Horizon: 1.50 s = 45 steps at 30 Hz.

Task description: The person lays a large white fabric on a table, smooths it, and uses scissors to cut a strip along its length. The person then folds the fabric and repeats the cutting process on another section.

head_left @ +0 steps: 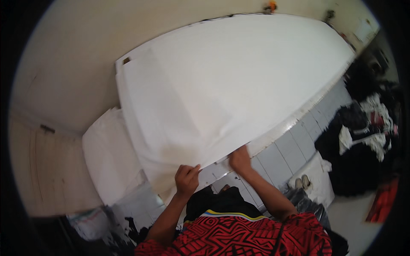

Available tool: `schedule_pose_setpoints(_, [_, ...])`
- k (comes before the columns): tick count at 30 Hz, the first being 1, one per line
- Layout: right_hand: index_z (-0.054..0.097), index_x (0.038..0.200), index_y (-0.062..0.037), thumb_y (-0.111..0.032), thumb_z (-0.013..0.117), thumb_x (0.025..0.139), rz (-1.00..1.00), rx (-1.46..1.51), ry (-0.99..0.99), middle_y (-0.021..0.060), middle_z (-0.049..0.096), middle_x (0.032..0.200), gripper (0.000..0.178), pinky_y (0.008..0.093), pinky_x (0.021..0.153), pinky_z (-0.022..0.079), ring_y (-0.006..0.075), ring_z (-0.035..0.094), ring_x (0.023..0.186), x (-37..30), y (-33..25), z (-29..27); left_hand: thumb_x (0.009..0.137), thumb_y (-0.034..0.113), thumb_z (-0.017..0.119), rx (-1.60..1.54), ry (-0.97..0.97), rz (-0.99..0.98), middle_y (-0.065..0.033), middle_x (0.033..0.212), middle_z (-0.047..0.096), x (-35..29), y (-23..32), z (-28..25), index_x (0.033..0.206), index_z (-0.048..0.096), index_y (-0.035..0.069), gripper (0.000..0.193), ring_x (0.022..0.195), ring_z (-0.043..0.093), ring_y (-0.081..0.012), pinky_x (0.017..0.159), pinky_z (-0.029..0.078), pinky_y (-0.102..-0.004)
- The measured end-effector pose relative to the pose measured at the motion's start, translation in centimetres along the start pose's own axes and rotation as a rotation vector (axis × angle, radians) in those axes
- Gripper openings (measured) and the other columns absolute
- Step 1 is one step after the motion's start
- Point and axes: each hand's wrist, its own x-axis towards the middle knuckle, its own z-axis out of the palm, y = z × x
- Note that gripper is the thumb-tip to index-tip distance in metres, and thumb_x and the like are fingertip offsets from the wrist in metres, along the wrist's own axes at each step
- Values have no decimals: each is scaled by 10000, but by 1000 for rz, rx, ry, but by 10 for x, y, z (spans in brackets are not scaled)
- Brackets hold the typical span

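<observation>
A large white cloth (pixel 239 77) lies spread over a long table (pixel 277 134), with soft wrinkles at its near edge. My left hand (pixel 187 180) is closed on that edge, pinching it between thumb and fingers. To the right, my right hand (pixel 241 162) is bent into a fist at the same edge, with its fingertips partly hidden under the cloth. Between the two hands the edge runs taut and slightly lifted, and floor tiles show beneath it.
Left of the table lies a folded pile of white cloth (pixel 112 158). Dark and white fabric heaps (pixel 358 149) cover the floor at right, near a pair of shoes (pixel 303 182) on a white sack. An orange-topped object (pixel 270 6) stands at the far edge by the wall.
</observation>
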Motion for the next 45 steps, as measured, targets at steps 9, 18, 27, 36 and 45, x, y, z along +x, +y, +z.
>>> schedule_pose_setpoints(9, [693,1106,-19,-109,693,928,335,-338,-109,184,690,1164,200,568,970,427,404,634,1099,13,20,-2,839,68,775,117,-83,-12,-76,836,587,-19,-6,11,925,763,46,89,827,630,-281,742,538,-414])
schedule_pose_setpoints(18, [716,1127,44,-50,701,861,694,384,-805,125,750,908,282,351,773,556,232,725,833,-79,22,-142,927,118,753,181,-403,-254,-107,1023,714,-26,-8,18,999,774,25,120,1000,663,-297,906,549,-428])
schedule_pose_setpoints(27, [659,1199,-6,-167,891,873,1005,1171,-993,7,645,903,431,274,828,472,125,605,825,-164,-3,-179,1101,233,542,593,1,-312,-217,1594,521,11,-83,73,1517,557,31,462,1519,414,-444,1274,303,-555])
schedule_pose_setpoints(36, [636,1140,-4,-523,889,853,783,943,-1026,42,629,920,645,303,761,483,144,571,848,-186,-8,-125,1007,75,564,74,-180,-89,-201,1630,492,-45,-9,73,1514,554,-7,514,1565,390,-373,1303,263,-563])
schedule_pose_setpoints(45, [567,1133,29,-682,814,876,691,1055,-977,104,695,920,795,280,771,535,151,626,826,-131,-30,-71,943,-2,615,262,-87,-28,-141,1553,597,-43,-10,90,1407,669,3,467,1517,481,-317,1280,308,-584])
